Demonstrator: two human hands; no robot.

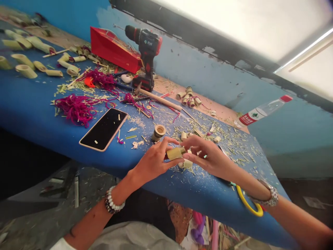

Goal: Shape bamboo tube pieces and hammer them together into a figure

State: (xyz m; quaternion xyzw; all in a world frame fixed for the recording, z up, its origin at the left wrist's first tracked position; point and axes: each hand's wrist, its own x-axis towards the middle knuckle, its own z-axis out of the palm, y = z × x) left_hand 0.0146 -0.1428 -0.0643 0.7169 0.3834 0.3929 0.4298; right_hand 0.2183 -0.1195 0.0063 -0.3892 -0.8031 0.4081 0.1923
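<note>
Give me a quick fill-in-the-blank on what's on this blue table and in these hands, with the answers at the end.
The left hand wears a bracelet of white and dark ____.
The short tube pinched between the left hand and the right hand is cut from ____.
The cordless drill stands beside a ____ box.
The hammer has a ____ handle.
Answers: beads; bamboo; red; wooden.

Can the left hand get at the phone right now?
Probably yes: only scattered bamboo shavings lie between the left hand and the phone on the blue table, nothing tall. But it pinches a bamboo tube with the right hand, so it would have to let go first.
</note>
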